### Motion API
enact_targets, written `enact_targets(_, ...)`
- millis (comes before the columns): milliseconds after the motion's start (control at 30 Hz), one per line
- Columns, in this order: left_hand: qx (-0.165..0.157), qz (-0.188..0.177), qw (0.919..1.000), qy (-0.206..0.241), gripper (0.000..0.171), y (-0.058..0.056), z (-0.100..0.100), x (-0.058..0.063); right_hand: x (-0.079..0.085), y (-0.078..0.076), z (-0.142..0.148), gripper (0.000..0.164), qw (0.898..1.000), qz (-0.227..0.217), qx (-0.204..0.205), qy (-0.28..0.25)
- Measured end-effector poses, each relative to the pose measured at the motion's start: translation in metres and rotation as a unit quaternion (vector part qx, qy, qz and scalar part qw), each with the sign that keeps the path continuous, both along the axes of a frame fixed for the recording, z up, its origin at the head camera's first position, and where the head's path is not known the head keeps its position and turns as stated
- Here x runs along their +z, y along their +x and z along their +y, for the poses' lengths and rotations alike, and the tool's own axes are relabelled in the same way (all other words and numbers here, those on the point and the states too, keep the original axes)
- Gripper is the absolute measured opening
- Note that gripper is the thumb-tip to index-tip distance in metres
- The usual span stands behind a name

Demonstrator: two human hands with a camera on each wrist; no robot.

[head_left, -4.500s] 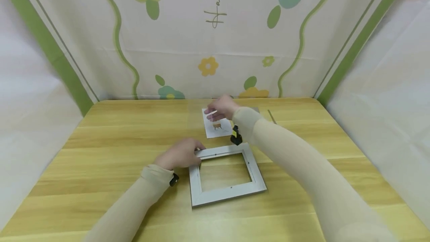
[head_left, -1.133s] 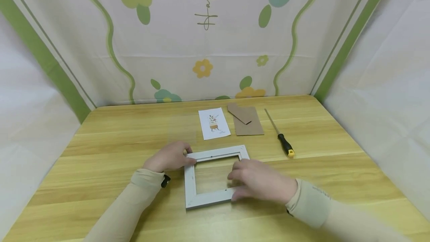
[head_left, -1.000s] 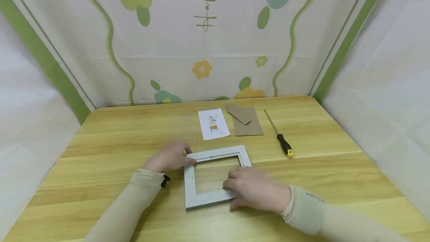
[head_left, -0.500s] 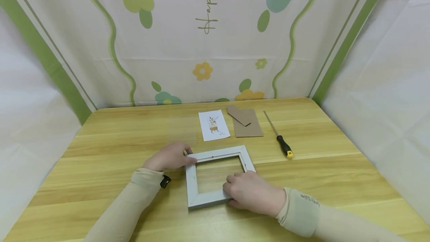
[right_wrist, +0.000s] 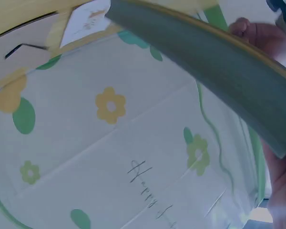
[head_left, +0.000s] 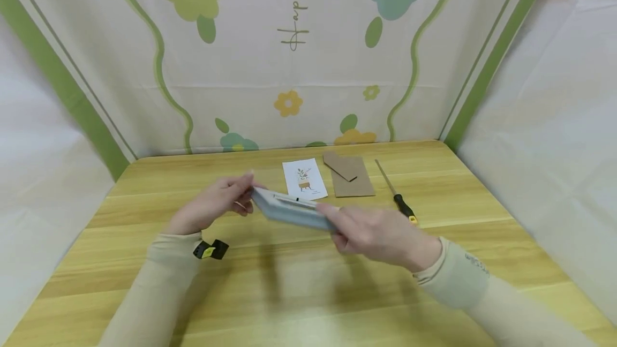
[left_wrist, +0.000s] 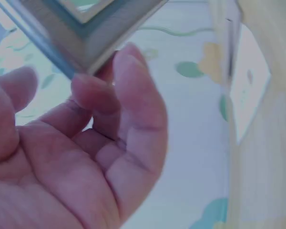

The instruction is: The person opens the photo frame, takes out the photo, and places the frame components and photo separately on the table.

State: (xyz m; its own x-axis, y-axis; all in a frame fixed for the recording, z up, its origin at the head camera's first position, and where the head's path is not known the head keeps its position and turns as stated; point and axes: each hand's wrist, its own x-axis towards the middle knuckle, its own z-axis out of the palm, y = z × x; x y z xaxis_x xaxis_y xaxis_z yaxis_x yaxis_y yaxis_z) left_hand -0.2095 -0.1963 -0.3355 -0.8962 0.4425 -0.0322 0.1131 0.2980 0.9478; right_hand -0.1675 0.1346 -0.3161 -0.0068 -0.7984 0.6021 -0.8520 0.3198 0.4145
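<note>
A white picture frame (head_left: 294, 209) is tilted up off the table, its edge turned toward me in the head view. My right hand (head_left: 378, 234) grips its right side, thumb on top and fingers beneath. The frame's grey-green side (right_wrist: 205, 62) crosses the right wrist view, with that hand partly cut off at the edge. My left hand (head_left: 209, 205) is at the opposite corner. In the left wrist view its loosely bent fingers (left_wrist: 138, 95) touch or nearly touch the frame corner (left_wrist: 83, 59), while the thumb stands apart.
Behind the frame lie a white card (head_left: 305, 178) with a plant-stand picture and a brown backing board (head_left: 359, 183) with a folded stand piece (head_left: 339, 165) on it. A black-and-yellow-handled screwdriver (head_left: 400, 197) lies to the right. A floral cloth (head_left: 289, 58) hangs at the table's back.
The frame lay flat on the table; now it is lifted and tilted in the right hand. The left hand has risen with its corner and loosened. Earlier, the right hand came back from the cards.
</note>
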Motion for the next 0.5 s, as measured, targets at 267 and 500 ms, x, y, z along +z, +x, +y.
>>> enact_targets(267,-0.029,0.071,0.9940,0.078,0.046,0.024,0.023,0.010,0.016,-0.002,0.019,0.037,0.970,-0.168,0.001,-0.177)
enact_targets(500,0.010,0.127,0.9909,0.045,0.064,0.051,0.058,-0.005,0.007,0.005,0.023,0.039,0.848,-0.431,0.041,-0.305)
